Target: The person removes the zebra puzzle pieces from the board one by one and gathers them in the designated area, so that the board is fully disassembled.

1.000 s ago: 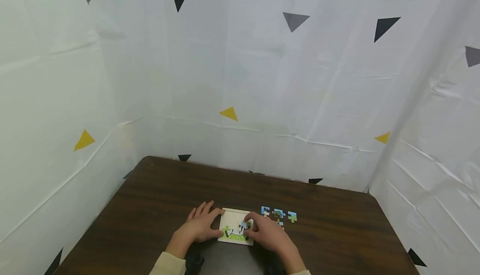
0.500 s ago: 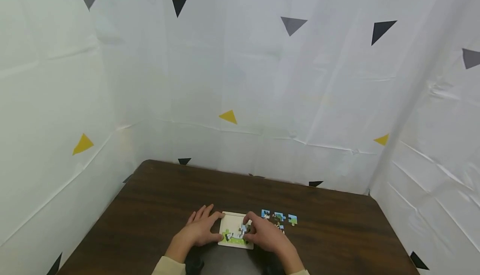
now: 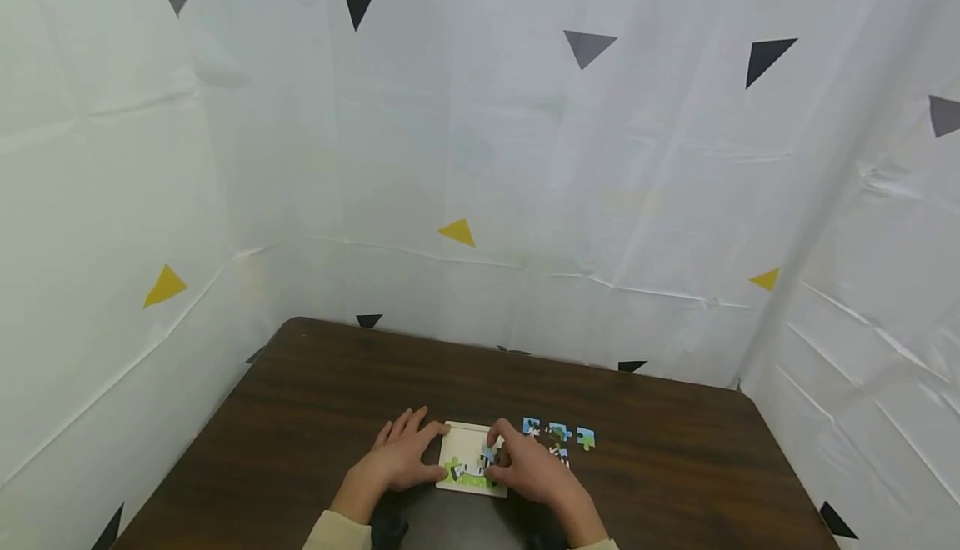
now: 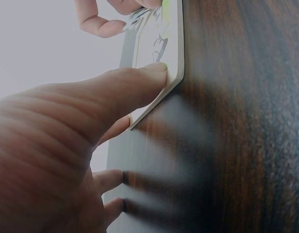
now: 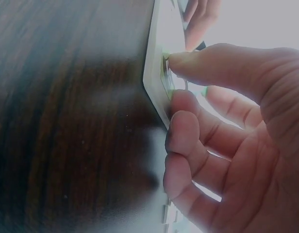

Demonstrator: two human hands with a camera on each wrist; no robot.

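A small pale wooden puzzle tray point(image 3: 462, 442) lies on the table, with green and black-and-white puzzle pieces point(image 3: 471, 478) along its near side. My left hand point(image 3: 397, 460) rests at the tray's left side, thumb on the near corner and index finger at the far one. In the left wrist view the thumb point(image 4: 144, 80) presses on the rim, other fingers spread on the table. Over the tray's right part, my right hand point(image 3: 531, 465) pinches a blue-and-white puzzle piece point(image 3: 488, 455) between thumb and fingers. The right wrist view mostly hides that piece behind the fingertips point(image 5: 183, 131).
Several loose puzzle pieces point(image 3: 558, 432) lie to the right of the tray, some partly behind my right hand. The dark wooden table point(image 3: 675, 450) ends at a white sheet point(image 3: 517, 158) with coloured triangles. A dark grey surface point(image 3: 459, 521) lies near me, between my forearms.
The pinched puzzle piece has turned and shifted slightly over the tray's right part, and my right fingers have moved a little with it. My left hand stays at the tray's left side.
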